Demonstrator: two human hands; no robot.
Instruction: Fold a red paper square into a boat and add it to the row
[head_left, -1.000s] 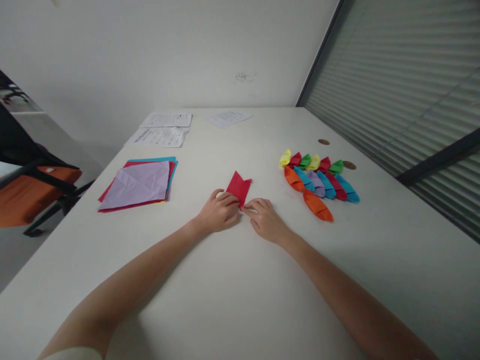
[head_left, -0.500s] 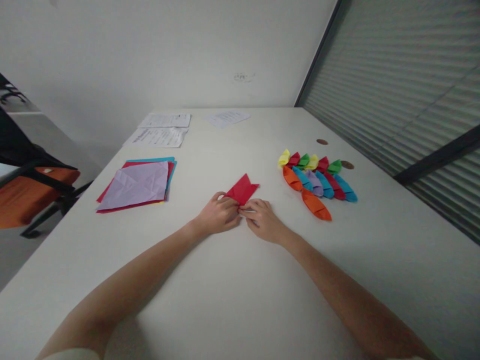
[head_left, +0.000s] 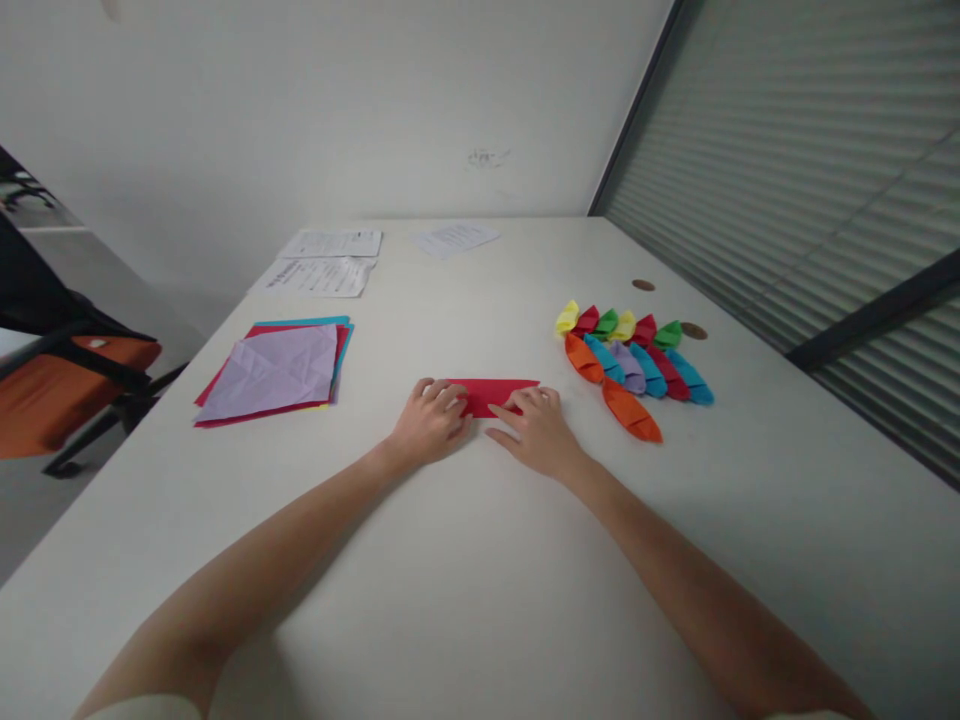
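Two hands (head_left: 433, 421), one strip (head_left: 487, 388), thirteen folded shapes (head_left: 632, 411)

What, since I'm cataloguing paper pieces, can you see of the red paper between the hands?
The red paper looks thin and plain, apparently folded into a narrow strip with a fairly straight far edge. It lies lengthwise from left to right on the white table. The left hand and right hand touch it, covering parts of it.

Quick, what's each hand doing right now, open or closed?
Left hand: fingers bent over the red paper; whether it grips cannot be told.
Right hand: open, thumb apart, fingers over the paper.
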